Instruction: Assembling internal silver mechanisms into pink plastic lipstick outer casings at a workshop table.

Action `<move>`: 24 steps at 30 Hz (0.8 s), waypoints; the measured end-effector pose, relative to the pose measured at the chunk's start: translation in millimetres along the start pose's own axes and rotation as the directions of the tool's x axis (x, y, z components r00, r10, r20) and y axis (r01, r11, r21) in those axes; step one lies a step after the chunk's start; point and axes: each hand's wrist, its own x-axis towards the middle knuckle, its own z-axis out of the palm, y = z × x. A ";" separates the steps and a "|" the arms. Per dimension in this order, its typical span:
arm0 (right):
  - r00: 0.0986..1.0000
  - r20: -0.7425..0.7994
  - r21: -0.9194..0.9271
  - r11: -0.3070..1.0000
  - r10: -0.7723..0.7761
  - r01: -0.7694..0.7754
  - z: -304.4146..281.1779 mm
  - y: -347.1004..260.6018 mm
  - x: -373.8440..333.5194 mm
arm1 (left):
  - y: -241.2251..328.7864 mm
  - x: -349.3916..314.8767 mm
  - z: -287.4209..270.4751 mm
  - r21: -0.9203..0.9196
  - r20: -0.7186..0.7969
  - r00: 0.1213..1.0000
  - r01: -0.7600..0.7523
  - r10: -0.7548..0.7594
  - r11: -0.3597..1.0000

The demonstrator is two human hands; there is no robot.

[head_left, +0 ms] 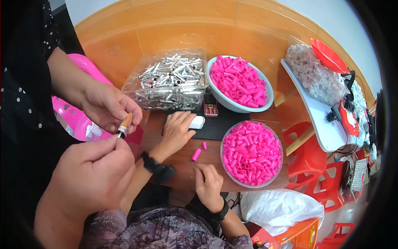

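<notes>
Hands sit apart: the left hand (pixel 177 132) rests over a stack of white sticks (pixel 197 122), fingers beyond it, thumb on its near side; whether it grips, I cannot tell. The right hand (pixel 209 186), nearer than the stack, curls loosely; its palm is hidden. The stack's long axis runs across the desk (pixel 178 177), its bare ends pointing right, the left part covered by the hand. Nearer than the stack lie two pink tubes (pixel 196 155), the longer slanting away rightward. Beyond the stack stand a red-keyed phone (pixel 210 108) and a blue bowl (pixel 238 109); left of it, a co-worker's hands (pixel 95 170) pinch a small tube (pixel 125 121), partly hidden.
</notes>
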 end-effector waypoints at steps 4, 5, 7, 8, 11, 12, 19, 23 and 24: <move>0.999 -0.044 -0.010 0.999 0.030 -0.031 16.9 6.9 23.7 | -24.8 9.0 18.6 0.155 0.262 0.964 0.001 -0.042 0.988; 0.998 -0.053 -0.019 0.999 0.031 -0.032 19.3 12.3 24.8 | -28.7 8.7 23.1 0.184 0.347 0.928 0.072 -0.133 0.980; 0.928 0.061 0.207 0.905 0.368 -0.372 24.4 18.6 28.0 | -34.8 2.3 21.6 0.114 0.273 0.959 0.042 -0.072 0.993; 0.886 0.083 0.281 0.842 0.457 -0.461 26.4 19.5 31.8 | -36.0 -0.3 18.5 0.024 0.235 0.970 0.062 -0.066 0.998; 0.849 -0.057 0.370 0.801 0.525 -0.471 22.8 28.0 43.9 | -22.0 -7.7 31.2 -0.147 0.194 0.979 0.094 -0.064 0.985; 0.867 -0.100 0.396 0.819 0.488 -0.415 30.2 25.7 54.6 | -23.3 -8.3 22.7 -0.188 0.164 0.984 0.106 -0.075 0.976; 0.918 -0.207 0.176 0.936 0.338 -0.305 56.0 36.1 73.0 | -20.8 -12.7 5.9 -0.129 -0.013 0.997 -0.078 0.077 0.989; 0.955 -0.152 0.009 0.966 0.257 -0.258 34.1 36.9 66.6 | -21.8 -22.3 16.0 -0.147 0.010 0.993 -0.112 0.115 0.983; 0.962 -0.143 -0.040 0.970 0.231 -0.239 32.4 38.3 64.2 | -21.8 -25.2 20.5 -0.158 0.015 0.992 -0.124 0.128 0.980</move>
